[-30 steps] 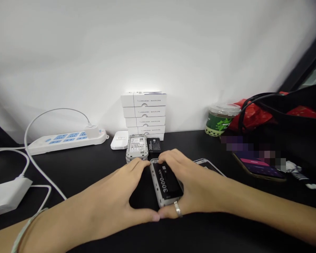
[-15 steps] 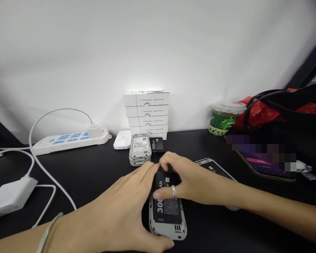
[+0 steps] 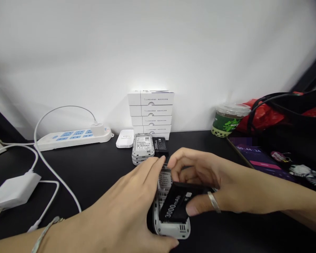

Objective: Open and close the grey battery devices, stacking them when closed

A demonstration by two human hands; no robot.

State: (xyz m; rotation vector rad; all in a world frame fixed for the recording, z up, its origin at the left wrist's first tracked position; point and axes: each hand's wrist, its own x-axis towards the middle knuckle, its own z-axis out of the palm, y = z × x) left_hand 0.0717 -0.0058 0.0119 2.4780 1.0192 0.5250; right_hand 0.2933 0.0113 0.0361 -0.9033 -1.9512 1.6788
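Note:
A small grey and white device point(image 3: 171, 228) lies open on the black desk point(image 3: 100, 175), its battery bay showing. My left hand point(image 3: 126, 211) is wrapped round its left side and near edge. My right hand point(image 3: 208, 182), with a ring on one finger, pinches a black battery point(image 3: 175, 203) marked 3000mAh, tilted up out of the bay. A little farther back stands a short stack of like devices point(image 3: 143, 147) with another black battery point(image 3: 160, 144) beside it.
White boxes point(image 3: 152, 112) are stacked against the wall, with a small white unit point(image 3: 125, 138) to their left. A power strip point(image 3: 73, 136), cables and a white adapter point(image 3: 13, 189) lie at the left. A lidded cup point(image 3: 228, 119), a phone point(image 3: 263, 160) and a black bag point(image 3: 292, 119) are at the right.
The device went from being held on edge to lying flat near me. My right hand has lifted the black battery up out of its bay at a tilt. The view shifted slightly.

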